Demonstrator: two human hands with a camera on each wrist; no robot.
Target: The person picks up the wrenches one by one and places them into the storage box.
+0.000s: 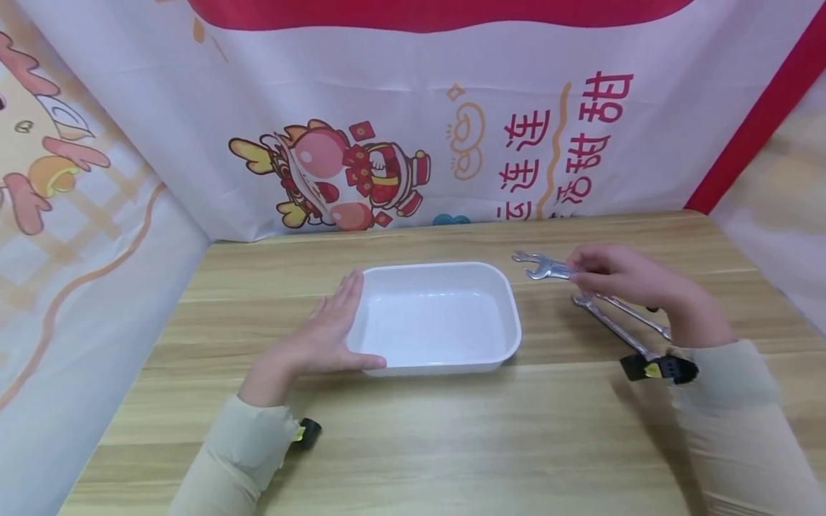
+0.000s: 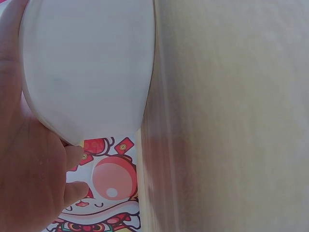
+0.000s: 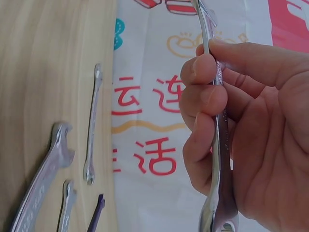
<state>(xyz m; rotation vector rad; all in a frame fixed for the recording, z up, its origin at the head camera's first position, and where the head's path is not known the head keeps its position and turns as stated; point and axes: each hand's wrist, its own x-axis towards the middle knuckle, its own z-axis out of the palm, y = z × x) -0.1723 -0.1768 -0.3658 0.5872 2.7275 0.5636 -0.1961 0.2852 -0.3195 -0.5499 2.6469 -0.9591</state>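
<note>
A white rectangular tray (image 1: 445, 370) sits on the wooden table in the head view. My left hand (image 1: 325, 333) rests against its left end, fingers extended along the side and thumb over the near rim. The left wrist view shows the tray's outer wall (image 2: 89, 72) beside that hand. Right of the tray, my right hand (image 1: 622, 276) holds a silver open-end wrench (image 1: 548, 269) between thumb and curled fingers, its forked head pointing left toward the tray. In the right wrist view the wrench shaft (image 3: 221, 140) crosses the fingers.
Below my right hand lie a larger wrench (image 1: 613, 326) and a thinner wrench (image 1: 639, 317). The right wrist view shows another small wrench (image 3: 93, 125) near the backdrop and a dark slim tool (image 3: 96, 212). A printed cloth (image 1: 400, 86) hangs behind the table.
</note>
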